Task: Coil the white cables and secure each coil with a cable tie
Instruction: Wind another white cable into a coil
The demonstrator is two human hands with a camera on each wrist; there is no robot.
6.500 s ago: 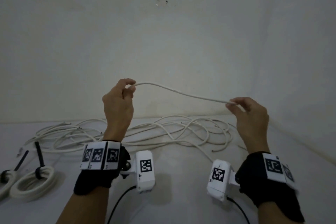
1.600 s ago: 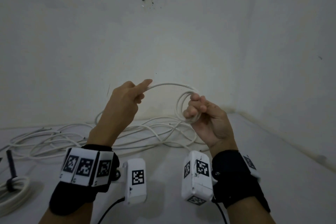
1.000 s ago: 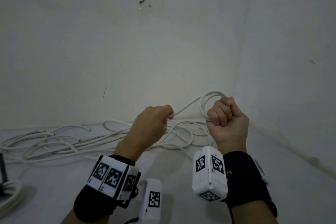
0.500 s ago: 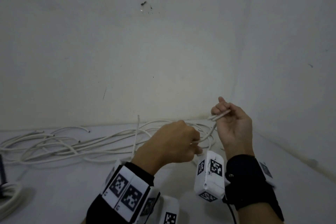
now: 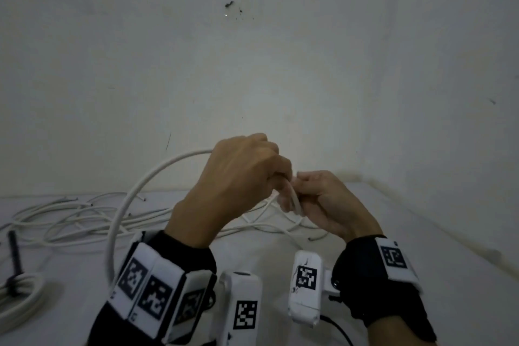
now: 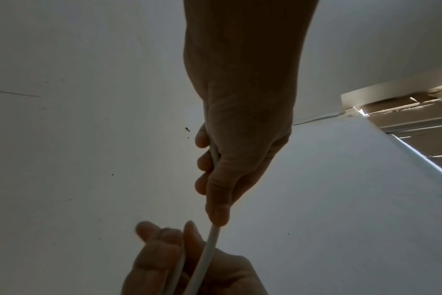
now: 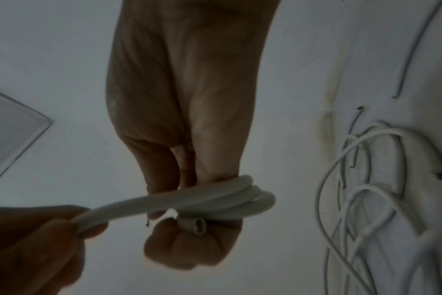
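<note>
- Right now your right hand (image 7: pixel 189 209) is closed around a few small turns of the cable (image 5: pixel 126 205), its cut end poking out by the curled fingers (image 7: pixel 194 249); holding the turns in the fist keeps them from springing apart.
- Your left hand (image 5: pixel 238 177) pinches the free run just beside the right, feeding the next turn; the slack arcs up and left, then down behind your left wrist.
- Both hands sit above the bench (image 5: pixel 421 233), near its back right corner, where two walls (image 5: pixel 252 64) meet, so room is tight there.
- Loose cables (image 5: pixel 70 219) lie tangled along the back edge; a tied coil (image 5: pixel 19 295) sits at the left edge.
- Open bench lies toward you and rightward, probably best for swinging loops.
</note>
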